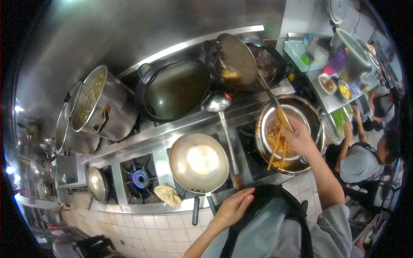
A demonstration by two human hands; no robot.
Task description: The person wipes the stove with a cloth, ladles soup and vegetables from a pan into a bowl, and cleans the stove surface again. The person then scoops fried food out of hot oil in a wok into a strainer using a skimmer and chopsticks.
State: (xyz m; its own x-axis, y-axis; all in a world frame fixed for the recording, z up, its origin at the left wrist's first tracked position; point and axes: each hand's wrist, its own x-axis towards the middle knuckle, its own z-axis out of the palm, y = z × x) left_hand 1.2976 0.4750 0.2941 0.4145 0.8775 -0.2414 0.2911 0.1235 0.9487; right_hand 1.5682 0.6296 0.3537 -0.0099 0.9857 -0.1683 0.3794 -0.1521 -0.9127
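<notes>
My right hand (pixel 297 137) is closed round the yellow handle of a large skimmer (pixel 241 56), whose round head is over a dark wok at the upper right. Wooden chopsticks (pixel 275 151) run from beside that hand into a metal bowl (pixel 263 122) of orange-brown food; whether the fingers grip them too is unclear. My left hand (pixel 234 208) rests with fingers stretched out at the dark apron, just below the wooden handle end of a ladle (pixel 219 102), and holds nothing visible. A shallow light-coloured pan (pixel 183 165) sits on the stove to its upper left.
A large wok of oil (pixel 176 92) and a tall pot (pixel 116 107) stand at the back. A blue flame burns on a burner (pixel 140 178), beside a folded cloth (pixel 168 194). At right, co-workers' hands (pixel 347 129) are near greens (pixel 339 119) by the counter.
</notes>
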